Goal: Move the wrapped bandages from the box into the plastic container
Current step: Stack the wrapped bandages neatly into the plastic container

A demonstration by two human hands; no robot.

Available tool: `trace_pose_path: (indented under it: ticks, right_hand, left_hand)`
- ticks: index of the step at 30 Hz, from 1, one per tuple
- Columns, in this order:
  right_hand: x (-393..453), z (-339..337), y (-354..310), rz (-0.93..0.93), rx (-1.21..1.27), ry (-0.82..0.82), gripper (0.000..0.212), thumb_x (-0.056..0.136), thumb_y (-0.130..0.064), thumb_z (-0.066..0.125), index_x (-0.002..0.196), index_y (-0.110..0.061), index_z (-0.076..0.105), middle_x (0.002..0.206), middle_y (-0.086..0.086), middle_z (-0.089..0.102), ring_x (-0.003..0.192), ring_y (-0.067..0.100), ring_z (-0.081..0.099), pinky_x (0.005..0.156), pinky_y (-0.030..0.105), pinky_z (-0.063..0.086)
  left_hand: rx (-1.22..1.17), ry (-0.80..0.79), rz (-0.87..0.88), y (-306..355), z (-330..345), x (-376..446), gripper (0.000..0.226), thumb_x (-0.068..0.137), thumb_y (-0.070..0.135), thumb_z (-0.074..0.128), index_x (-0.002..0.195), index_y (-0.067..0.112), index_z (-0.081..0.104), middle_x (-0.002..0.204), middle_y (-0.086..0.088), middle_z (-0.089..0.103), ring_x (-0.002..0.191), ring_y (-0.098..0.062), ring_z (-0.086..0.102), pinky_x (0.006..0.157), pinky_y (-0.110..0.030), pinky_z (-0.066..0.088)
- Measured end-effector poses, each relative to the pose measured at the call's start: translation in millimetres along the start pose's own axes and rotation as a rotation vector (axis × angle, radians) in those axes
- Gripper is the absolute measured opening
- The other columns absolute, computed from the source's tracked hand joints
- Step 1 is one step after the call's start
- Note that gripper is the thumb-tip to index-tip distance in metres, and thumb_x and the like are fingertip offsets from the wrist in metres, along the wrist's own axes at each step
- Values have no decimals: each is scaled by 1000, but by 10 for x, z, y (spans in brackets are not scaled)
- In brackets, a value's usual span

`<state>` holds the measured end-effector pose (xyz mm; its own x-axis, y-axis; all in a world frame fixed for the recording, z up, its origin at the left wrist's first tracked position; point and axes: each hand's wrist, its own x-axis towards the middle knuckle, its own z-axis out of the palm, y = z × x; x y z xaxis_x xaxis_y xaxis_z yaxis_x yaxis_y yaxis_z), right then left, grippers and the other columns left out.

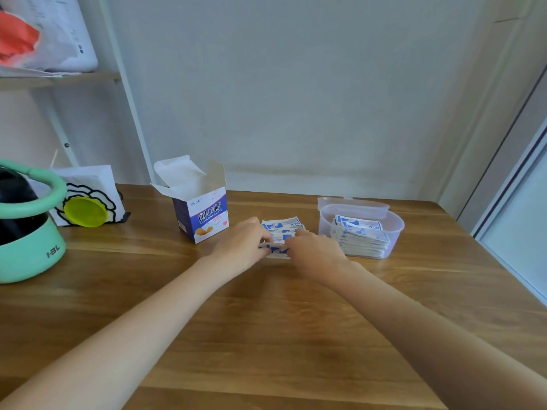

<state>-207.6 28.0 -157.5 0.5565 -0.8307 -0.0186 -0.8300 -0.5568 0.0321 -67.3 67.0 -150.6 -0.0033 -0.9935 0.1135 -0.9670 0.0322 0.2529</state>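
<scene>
A blue-and-white bandage box (201, 214) stands open on the wooden table, flaps up. To its right lies a small heap of white-and-blue wrapped bandages (282, 227). My left hand (241, 244) and my right hand (313, 250) meet at the near side of this heap and together pinch a thin stack of wrapped bandages (273, 249) by its two ends. Further right stands the clear plastic container (396, 229), its lid tilted back, with several wrapped bandages (362, 236) stacked inside.
A mint-green and black appliance (26, 232) sits at the table's left edge. Behind it a white napkin holder with a yellow-green disc (85, 211) leans near the wall. A shelf with bags hangs at upper left. A door frame runs along the right.
</scene>
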Motion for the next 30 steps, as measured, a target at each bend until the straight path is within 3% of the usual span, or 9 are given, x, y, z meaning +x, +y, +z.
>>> trace_pose_path:
  ticks: [5,11,15,18,22,28,30]
  right_hand:
    - [-85,-14,141,-83,-97,-101,28,98,-18,41,125,-14,48,118,9,55,102,26,60,70,32,45]
    - [-116,-15,215,-89,83,-77,25,95,-13,45,116,-9,58,116,11,59,103,24,59,87,33,52]
    - [-176,-7,283,-92,137,-21,25,94,-10,45,118,-13,52,112,9,62,94,24,62,82,36,55]
    - [-282,47,285,-156,41,19,32,94,-7,45,125,-13,47,116,8,59,99,24,61,82,35,53]
    - [-389,170,300,-166,74,106,36,93,-5,47,127,-14,49,119,5,53,100,24,59,82,30,49]
    - [-376,239,320,-203,117,172,31,95,-11,48,125,-15,53,113,5,57,95,21,60,79,25,47]
    - [-363,169,342,-216,114,164,31,95,-9,46,124,-14,55,113,6,60,97,22,60,82,28,49]
  left_hand:
    - [26,-39,32,-3,18,-107,21,92,31,54,106,22,67,98,4,44,80,-7,40,49,-17,23]
    - [-27,-10,74,27,23,-166,24,92,32,55,111,21,63,107,6,55,79,-4,43,49,-13,25]
    - [-137,-6,97,52,121,-183,24,93,23,54,115,17,62,111,0,61,83,-7,52,66,-15,41]
    - [-110,46,99,65,231,-208,31,97,19,44,126,19,57,120,-1,60,104,-14,56,83,-22,43]
    - [-21,40,98,91,304,-246,38,99,19,40,136,26,47,118,-2,57,106,-16,56,81,-23,46]
    - [10,12,126,86,208,-245,34,98,17,43,130,23,54,122,-3,61,109,-18,57,89,-28,49]
    - [33,-14,122,112,148,-217,34,98,17,42,129,23,55,126,-3,60,110,-19,57,85,-25,48]
